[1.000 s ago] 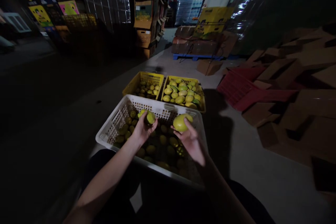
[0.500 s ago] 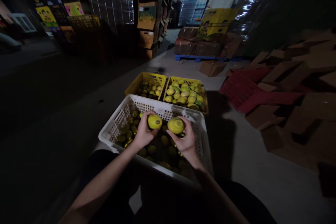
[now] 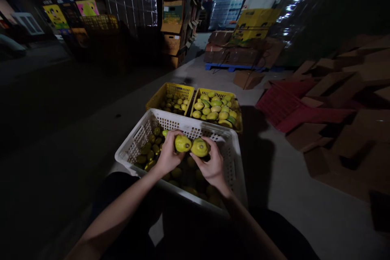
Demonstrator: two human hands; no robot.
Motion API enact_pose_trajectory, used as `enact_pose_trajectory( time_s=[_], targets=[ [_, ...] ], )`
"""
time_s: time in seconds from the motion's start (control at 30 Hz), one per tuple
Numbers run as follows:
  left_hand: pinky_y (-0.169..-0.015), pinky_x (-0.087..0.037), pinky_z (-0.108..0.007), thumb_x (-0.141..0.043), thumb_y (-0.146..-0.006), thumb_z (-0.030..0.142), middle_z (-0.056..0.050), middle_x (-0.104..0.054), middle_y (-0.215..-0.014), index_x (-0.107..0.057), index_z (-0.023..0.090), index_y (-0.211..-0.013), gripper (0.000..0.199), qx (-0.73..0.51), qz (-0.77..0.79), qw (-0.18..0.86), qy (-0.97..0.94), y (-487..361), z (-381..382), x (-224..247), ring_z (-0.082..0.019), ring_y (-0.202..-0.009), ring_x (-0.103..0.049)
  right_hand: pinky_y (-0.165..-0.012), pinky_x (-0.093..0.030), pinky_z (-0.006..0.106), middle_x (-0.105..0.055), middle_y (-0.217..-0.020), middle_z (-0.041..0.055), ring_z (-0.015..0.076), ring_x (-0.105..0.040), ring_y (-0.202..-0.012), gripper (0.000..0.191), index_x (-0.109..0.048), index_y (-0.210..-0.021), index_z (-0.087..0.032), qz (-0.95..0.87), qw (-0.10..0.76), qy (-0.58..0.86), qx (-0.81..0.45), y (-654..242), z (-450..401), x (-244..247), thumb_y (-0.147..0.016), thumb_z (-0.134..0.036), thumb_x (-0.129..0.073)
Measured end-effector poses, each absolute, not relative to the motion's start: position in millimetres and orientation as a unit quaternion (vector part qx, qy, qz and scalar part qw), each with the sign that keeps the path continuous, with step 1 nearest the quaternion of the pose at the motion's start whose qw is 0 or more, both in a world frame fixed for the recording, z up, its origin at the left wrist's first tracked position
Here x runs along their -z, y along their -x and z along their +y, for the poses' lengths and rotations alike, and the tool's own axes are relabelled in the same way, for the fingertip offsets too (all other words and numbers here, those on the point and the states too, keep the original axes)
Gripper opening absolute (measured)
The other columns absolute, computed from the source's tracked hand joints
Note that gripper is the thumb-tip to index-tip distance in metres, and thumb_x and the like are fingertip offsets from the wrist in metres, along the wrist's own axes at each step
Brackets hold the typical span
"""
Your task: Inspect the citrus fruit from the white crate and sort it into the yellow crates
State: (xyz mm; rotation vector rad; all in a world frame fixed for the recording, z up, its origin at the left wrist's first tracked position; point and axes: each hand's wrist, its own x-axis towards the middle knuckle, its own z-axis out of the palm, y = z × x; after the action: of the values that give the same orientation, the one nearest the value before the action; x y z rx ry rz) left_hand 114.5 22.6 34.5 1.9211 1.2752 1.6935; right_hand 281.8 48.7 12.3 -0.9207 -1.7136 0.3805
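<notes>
Above a white plastic crate (image 3: pixel 129 142), my left hand (image 3: pixel 168 158) is closed around a yellow-green lemon (image 3: pixel 182 144). My right hand (image 3: pixel 213 164) grips another lemon (image 3: pixel 199 147) between thumb and fingers. The two fruits are side by side and appear to touch, stem or tip ends facing me. Darker, shaded lemons (image 3: pixel 149 148) lie in the crate below and to the left of my hands. Behind it stand two yellow crates: the left crate (image 3: pixel 155 96) is partly filled, while the right crate (image 3: pixel 239 124) is heaped with bright lemons (image 3: pixel 215 109).
Red plastic crates (image 3: pixel 286 107) and a heap of cardboard boxes (image 3: pixel 335 142) lie on the right. Stacked cartons (image 3: pixel 173 16) rise at the back. A blue pallet (image 3: pixel 231 67) carries wrapped goods and yellow boxes (image 3: pixel 252 24). Much of the left side is dark.
My right hand has moved its lemon left and slightly down, and my left hand's lemon has shifted slightly right. The fruits, apart before, are now together.
</notes>
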Motion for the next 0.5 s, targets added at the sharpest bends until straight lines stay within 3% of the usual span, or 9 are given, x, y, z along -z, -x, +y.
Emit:
enact_pose_trajectory(
  time_s=[0.2,0.3,0.37,0.5],
  targets=[
    [-0.092,-0.044,-0.034,-0.075,-0.064,0.012,-0.006,-0.055,-0.107,-0.050,0.021,-0.107,0.051,-0.623,0.460,0.231,-0.589,-121.3,21.7,-39.6,-0.021,-0.101,-0.054,-0.095,-0.051,0.047,-0.063,-0.115,0.0107,0.0270,-0.061,-0.107,0.051,-0.052,-0.117,-0.023,-0.692,0.549,0.412,-0.226,-280.9,49.3,-14.6,-0.072,-0.031,-0.074],
    [-0.082,-0.051,-0.031,-0.083,-0.062,0.029,-0.004,-0.060,-0.101,-0.049,0.021,-0.107,0.057,-0.654,0.461,0.414,-0.433,-124.9,21.6,-48.4,-0.019,-0.090,-0.060,-0.090,-0.052,0.047,-0.063,-0.111,0.0101,0.0272,-0.062,-0.101,0.066,-0.048,-0.114,-0.023,-0.607,0.582,0.434,-0.322,-278.0,49.5,-19.9,-0.059,-0.035,-0.083],
    [-0.068,-0.054,-0.027,-0.079,-0.068,0.040,-0.004,-0.063,-0.091,-0.050,0.019,-0.106,0.052,-0.643,0.429,0.555,-0.307,-123.8,22.9,-56.7,-0.016,-0.076,-0.064,-0.080,-0.056,0.043,-0.064,-0.104,0.0063,0.0255,-0.065,-0.093,0.071,-0.045,-0.107,-0.025,-0.527,0.591,0.436,-0.427,-277.3,49.4,-25.9,-0.050,-0.035,-0.087],
    [-0.048,-0.052,-0.020,-0.063,-0.082,0.054,-0.005,-0.066,-0.075,-0.058,0.013,-0.098,0.045,-0.596,0.332,0.723,-0.106,-114.4,27.0,-70.6,-0.012,-0.053,-0.060,-0.059,-0.055,0.032,-0.065,-0.095,-0.0006,0.0208,-0.066,-0.080,0.059,-0.049,-0.097,-0.027,-0.407,0.533,0.397,-0.626,-281.6,48.2,-38.6,-0.054,-0.037,-0.086]
  ],
)
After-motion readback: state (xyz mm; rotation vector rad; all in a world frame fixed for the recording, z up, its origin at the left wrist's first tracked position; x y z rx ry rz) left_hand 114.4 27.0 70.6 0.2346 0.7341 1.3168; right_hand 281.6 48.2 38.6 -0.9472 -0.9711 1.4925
